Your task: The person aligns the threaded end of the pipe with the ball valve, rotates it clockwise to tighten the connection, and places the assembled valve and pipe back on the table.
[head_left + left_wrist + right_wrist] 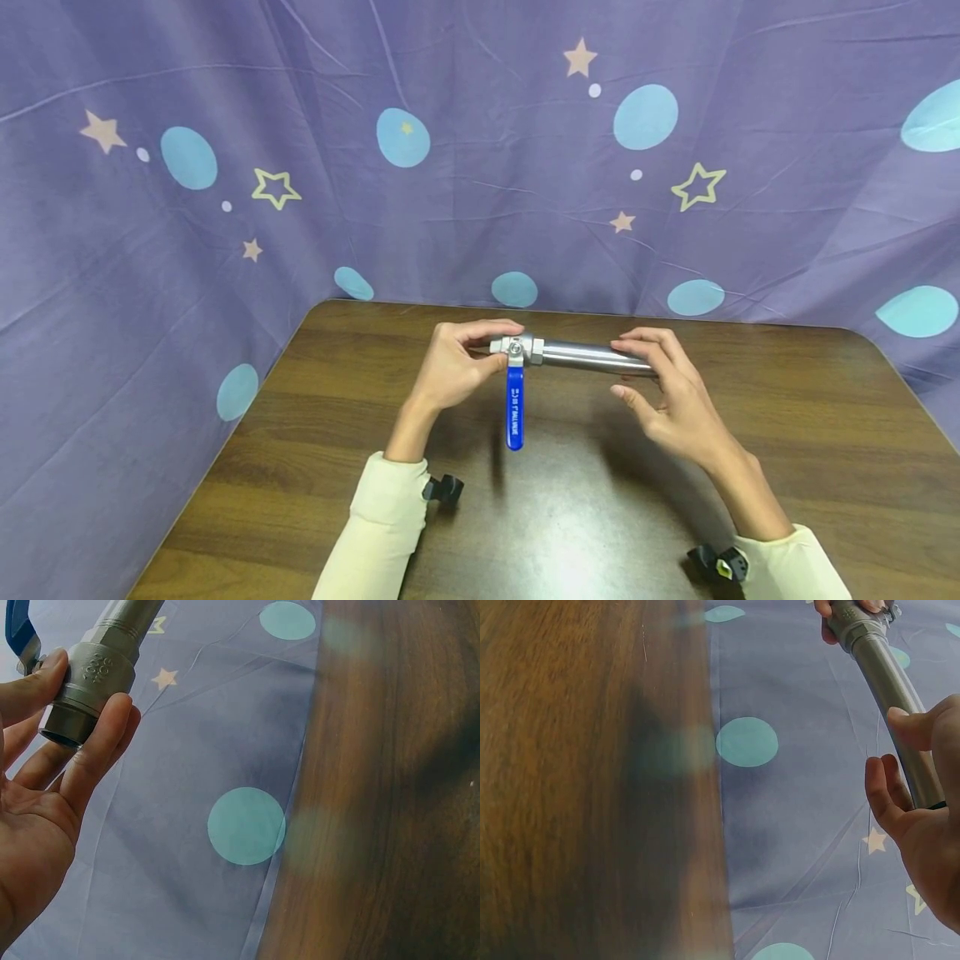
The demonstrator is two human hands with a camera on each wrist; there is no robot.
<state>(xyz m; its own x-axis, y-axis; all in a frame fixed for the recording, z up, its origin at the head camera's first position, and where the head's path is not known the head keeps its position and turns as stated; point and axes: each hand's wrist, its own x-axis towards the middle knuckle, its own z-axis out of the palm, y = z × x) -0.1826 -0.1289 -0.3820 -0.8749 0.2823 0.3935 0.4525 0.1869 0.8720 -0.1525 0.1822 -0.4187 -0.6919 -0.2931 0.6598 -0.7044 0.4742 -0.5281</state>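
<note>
A steel ball valve (525, 348) with a blue lever handle (514, 408) is held above the table by my left hand (457, 362). Thumb and fingers pinch the valve body (94, 675) near its open threaded end, seen in the left wrist view. From the valve's other side a smooth steel pipe (585, 356) runs to the right, nearly level. The handle points toward me. Around the pipe's far end is my right hand (678, 400), fingers spread along it. Its thumb stands off the pipe in the head view, so the hand is loose about it.
Below lies a brown wood-grain table (315, 433), with shadows of the hands on it. A purple curtain (480, 208) with stars and blue spots hangs right behind its back edge and along the left side. Black mounts (444, 490) sit at both wrists.
</note>
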